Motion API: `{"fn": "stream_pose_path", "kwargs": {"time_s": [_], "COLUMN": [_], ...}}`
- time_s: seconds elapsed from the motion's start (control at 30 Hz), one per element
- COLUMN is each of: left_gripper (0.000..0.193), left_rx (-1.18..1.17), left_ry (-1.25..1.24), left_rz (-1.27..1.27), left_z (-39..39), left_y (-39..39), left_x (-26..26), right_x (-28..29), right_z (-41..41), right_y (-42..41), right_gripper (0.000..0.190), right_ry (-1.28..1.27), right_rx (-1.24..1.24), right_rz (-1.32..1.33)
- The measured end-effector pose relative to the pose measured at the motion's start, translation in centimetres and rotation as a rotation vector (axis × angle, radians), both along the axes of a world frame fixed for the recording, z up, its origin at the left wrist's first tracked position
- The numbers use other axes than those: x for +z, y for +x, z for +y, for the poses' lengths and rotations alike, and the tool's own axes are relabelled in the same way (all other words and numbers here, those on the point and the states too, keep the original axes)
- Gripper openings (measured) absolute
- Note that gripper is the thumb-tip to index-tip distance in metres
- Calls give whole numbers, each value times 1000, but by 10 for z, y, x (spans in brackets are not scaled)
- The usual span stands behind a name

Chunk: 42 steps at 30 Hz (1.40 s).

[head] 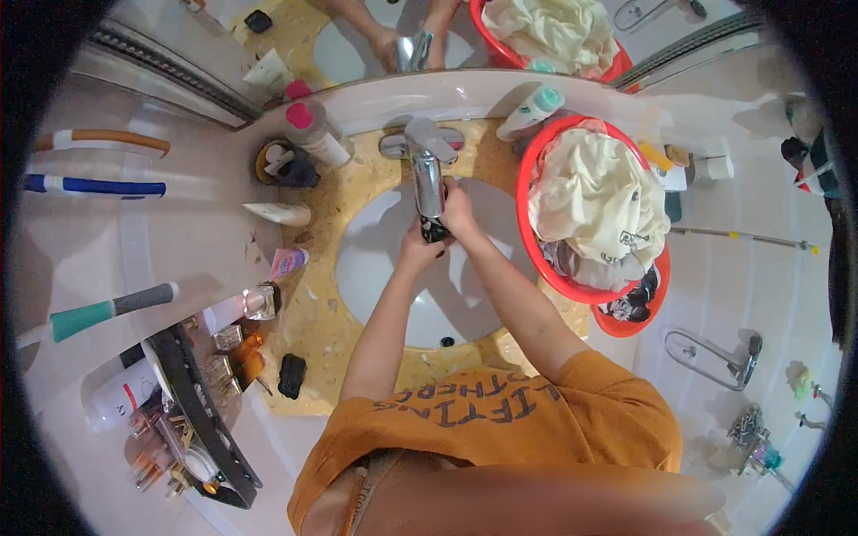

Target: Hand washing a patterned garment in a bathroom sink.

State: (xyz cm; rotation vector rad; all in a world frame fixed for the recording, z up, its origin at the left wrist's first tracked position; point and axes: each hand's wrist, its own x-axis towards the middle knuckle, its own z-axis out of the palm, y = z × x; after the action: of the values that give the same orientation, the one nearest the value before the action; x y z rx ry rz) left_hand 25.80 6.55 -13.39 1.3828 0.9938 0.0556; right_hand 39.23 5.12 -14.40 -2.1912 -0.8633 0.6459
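Both of my hands are over the white washbasin (375, 268), under the chrome faucet (427, 181). A small wet-looking black item (434, 230), perhaps cloth, lies between them below the spout. My left hand (422, 246) holds it from the near side, fingers partly hidden by it. My right hand (457, 209) is beside the spout, its thumb side against the faucet and the black item; the spout covers part of its fingers. Whether water is running cannot be told.
Right of the basin, a red tub (526, 221) holds cream cloth (590, 194); a smaller red tub (660, 288) is below it. Bottles (322, 134), tubes (280, 213) and a dark cup (288, 164) line the left side. A black item (292, 376) lies on the near-left counter.
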Motion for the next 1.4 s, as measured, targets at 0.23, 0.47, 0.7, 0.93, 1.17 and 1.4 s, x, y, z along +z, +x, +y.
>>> {"fn": "stream_pose_path", "kwargs": {"time_s": [0.23, 0.47, 0.7, 0.93, 1.17, 1.4], "left_gripper": [27, 42, 43, 41, 28, 46], "left_rx": [399, 556, 639, 420, 421, 496], "left_ry": [-888, -1103, -1326, -1076, -1038, -1309], "left_rz": [-471, -604, -690, -576, -593, -913], "left_z": [-1, -3, -48, -79, -111, -125], "left_y": [-14, -10, -31, -44, -38, -28], "left_x": [-30, -37, 32, 89, 72, 155], "right_x": [42, 167, 165, 122, 93, 137], "right_z": [-40, -25, -43, -120, -135, -126], "right_y": [-14, -6, -15, -67, -48, -30], "right_gripper": [43, 54, 50, 44, 53, 70], "right_ry": [236, 535, 475, 492, 245, 718], "right_rx": [104, 103, 535, -119, 226, 38], "right_rz": [128, -238, -241, 436, 238, 1587]}}
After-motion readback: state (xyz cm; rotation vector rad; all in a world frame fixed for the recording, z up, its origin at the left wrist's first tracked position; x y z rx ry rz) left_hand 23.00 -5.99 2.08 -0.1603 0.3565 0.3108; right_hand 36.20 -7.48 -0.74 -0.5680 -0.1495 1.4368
